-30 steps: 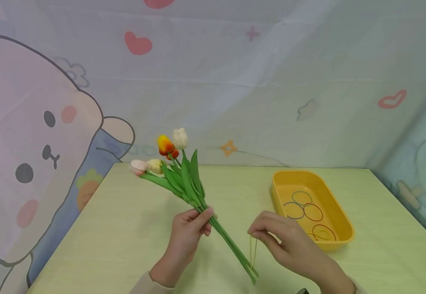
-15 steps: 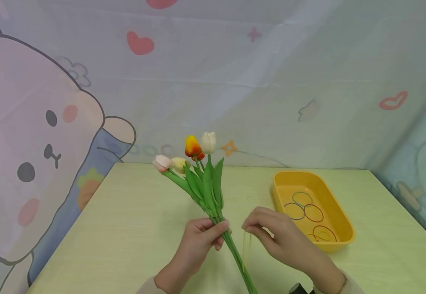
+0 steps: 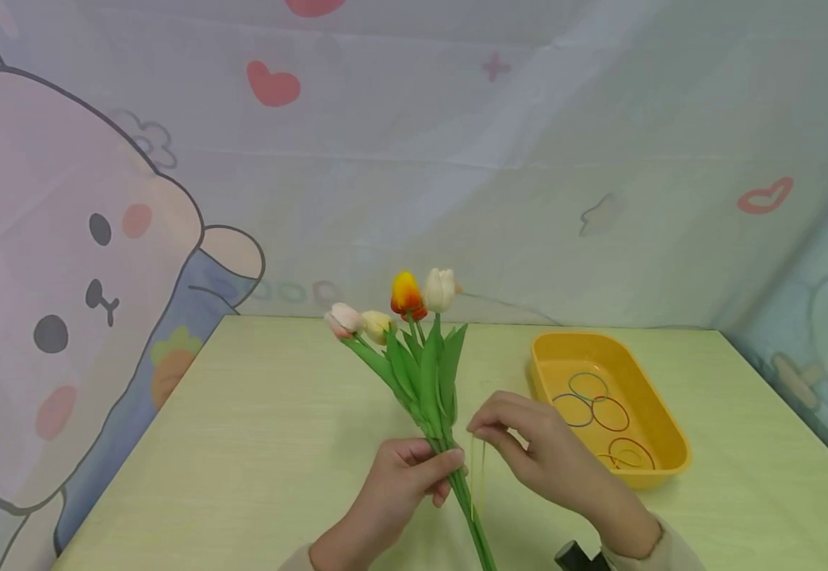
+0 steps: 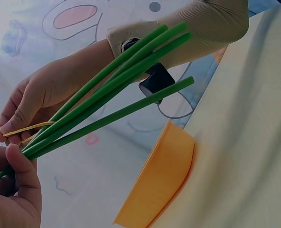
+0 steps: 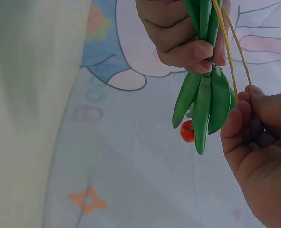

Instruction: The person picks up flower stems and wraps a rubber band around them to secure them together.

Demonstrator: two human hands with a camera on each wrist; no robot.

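Note:
A bunch of artificial tulips (image 3: 428,381) leans up and left in my left hand (image 3: 414,488), whose thumb and fingers grip the green stems (image 4: 116,90) just below the leaves. Orange-red, white, pale pink and cream blooms top it in the head view. To the right, my right hand (image 3: 550,456) pinches a yellow rubber band (image 5: 230,54) between thumb and fingertips. The band hangs down in a long loop and reaches the stems. In the left wrist view it touches the upper stems; how many it encircles I cannot tell.
A yellow tray (image 3: 621,365) stands on the right of the pale green table (image 3: 243,444), with several coloured rubber bands (image 3: 610,413) inside. A printed cloth backdrop (image 3: 414,159) rises behind the table. A black device (image 3: 574,557) sits by the right wrist.
My left hand has moved right and a little down with the tulips, which stand more upright. My right hand has shifted slightly left and up, still pinching the rubber band.

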